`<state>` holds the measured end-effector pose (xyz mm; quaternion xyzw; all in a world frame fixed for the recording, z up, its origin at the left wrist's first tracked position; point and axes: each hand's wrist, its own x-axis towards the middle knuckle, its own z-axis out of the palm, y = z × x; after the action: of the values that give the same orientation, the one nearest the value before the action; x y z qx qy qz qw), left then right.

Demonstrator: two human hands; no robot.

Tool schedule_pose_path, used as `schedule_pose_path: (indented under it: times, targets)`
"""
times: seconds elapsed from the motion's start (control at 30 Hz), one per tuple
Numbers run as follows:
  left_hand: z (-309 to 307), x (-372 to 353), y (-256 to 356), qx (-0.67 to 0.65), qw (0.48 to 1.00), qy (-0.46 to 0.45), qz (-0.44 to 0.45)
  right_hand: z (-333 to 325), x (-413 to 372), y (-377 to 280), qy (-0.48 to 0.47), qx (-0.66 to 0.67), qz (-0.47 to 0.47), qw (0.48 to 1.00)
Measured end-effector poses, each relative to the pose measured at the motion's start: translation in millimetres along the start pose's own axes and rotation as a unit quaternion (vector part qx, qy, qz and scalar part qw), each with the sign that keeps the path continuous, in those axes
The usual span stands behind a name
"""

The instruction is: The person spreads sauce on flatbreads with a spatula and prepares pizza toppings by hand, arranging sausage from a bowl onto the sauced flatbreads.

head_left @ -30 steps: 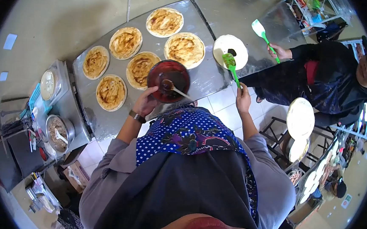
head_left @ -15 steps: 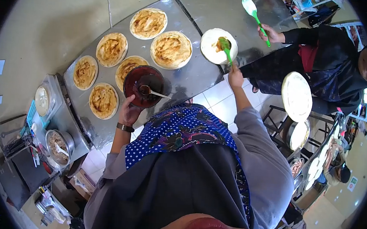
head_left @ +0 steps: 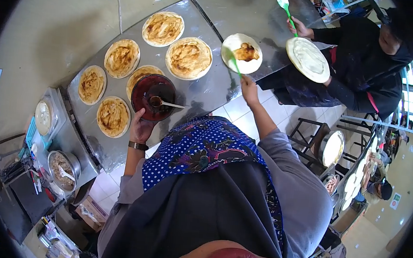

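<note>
In the head view, the left hand (head_left: pixel 141 128) cups the underside of a red bowl (head_left: pixel 140 83), fingers curled up around its near wall. It holds the bowl level just over the steel table (head_left: pixel 209 93), probably so the dark sauce inside stays close to the work. A spoon (head_left: pixel 172 105) rests in the bowl, handle pointing toward the right hand (head_left: pixel 249 85). That hand is closed around the handle of a green spatula (head_left: pixel 235 64). Its blade lies just beyond the fingers, on the near edge of a pale flatbread (head_left: pixel 236 42) that carries a dab of sauce (head_left: pixel 247 52). Six sauced flatbreads (head_left: pixel 188 58) lie ahead of the left hand. Beyond the right hand, a co-worker's hand (head_left: pixel 297 27) grips another spatula (head_left: pixel 283 2) beside a plain dough round (head_left: pixel 307 59).
</note>
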<state>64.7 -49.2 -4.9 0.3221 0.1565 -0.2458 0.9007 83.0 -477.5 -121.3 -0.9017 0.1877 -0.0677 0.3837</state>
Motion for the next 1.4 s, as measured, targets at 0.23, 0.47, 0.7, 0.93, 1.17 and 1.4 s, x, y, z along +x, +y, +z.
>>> schedule_pose_path:
  times: [0.23, 0.47, 0.7, 0.93, 1.17, 1.4]
  targets:
    - [-5, -11, -2, -0.010, 1.000, 0.010, 0.008, 3, 36, -13, 0.011, -0.100, 0.079, 0.992]
    - [-14, -14, -6, -0.019, 1.000, 0.017, 0.010, -3, 74, -15, 0.024, -0.038, 0.066, 0.997]
    - [-4, -15, -3, 0.000, 1.000, 0.024, 0.017, -43, -21, -3, -0.117, -0.242, 0.025, 0.963]
    - [-9, -13, -5, -0.004, 1.000, 0.017, 0.020, -106, -26, 42, 0.041, -0.266, -0.011, 0.963]
    - [-5, -4, -7, 0.017, 0.999, 0.031, -0.010, -21, 64, 22, -0.009, -0.285, -0.060, 0.956]
    - [3, -10, -8, -0.006, 1.000, 0.016, -0.007, -38, 64, 49, 0.001, -0.190, 0.127, 0.973]
